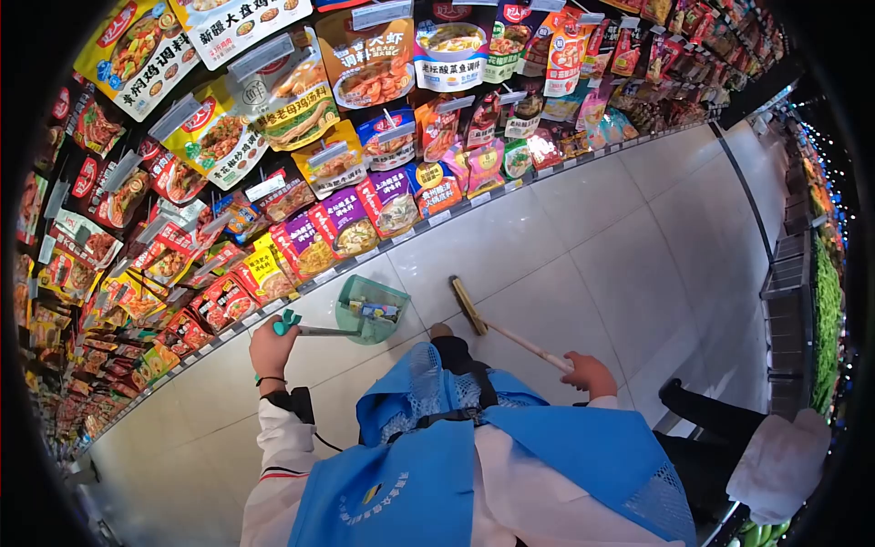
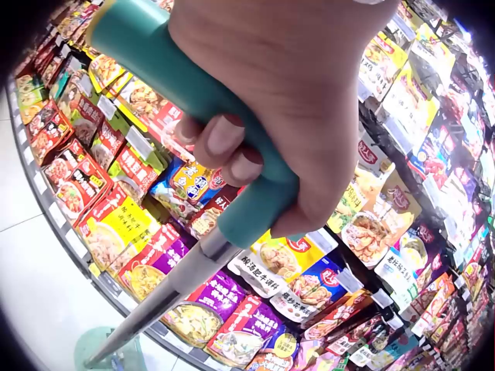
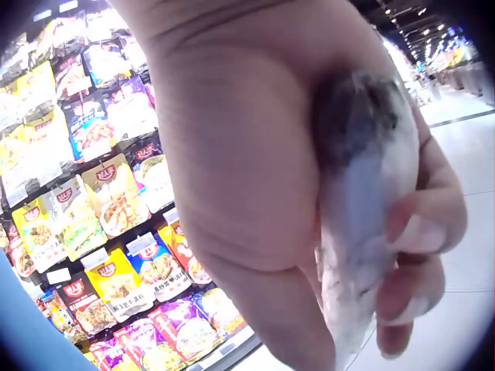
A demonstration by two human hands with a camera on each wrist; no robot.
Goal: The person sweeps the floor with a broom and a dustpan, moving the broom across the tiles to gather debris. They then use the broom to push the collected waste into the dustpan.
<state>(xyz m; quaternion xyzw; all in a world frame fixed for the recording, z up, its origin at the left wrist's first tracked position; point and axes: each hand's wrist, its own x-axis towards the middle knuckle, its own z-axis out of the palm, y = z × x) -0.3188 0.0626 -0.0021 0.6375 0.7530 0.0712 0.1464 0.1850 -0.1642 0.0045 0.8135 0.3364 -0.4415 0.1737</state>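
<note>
My left hand (image 1: 272, 351) grips the green handle (image 2: 131, 39) of a long-handled dustpan (image 1: 354, 290), fingers and thumb wrapped round it in the left wrist view. The translucent green pan rests on the floor near the shelf foot, with a blue-and-white wrapper (image 1: 375, 311) among the litter inside. Out to the right, my right hand (image 1: 591, 376) holds the broom's pale stick (image 1: 527, 345). Its worn upper end (image 3: 356, 193) lies between palm and curled fingers in the right wrist view. The broom head (image 1: 468, 305) is on the tiles, right of the pan, beside a shoe (image 1: 441, 330).
Shelves of hanging and standing seasoning pouches (image 1: 354, 228) run along the front and left, with a low edge strip (image 1: 439, 218) at the floor. Light tiles (image 1: 629, 246) extend to the right. A person in dark and pale clothing (image 1: 775, 465) is close at the right, near a produce stand (image 1: 826, 319).
</note>
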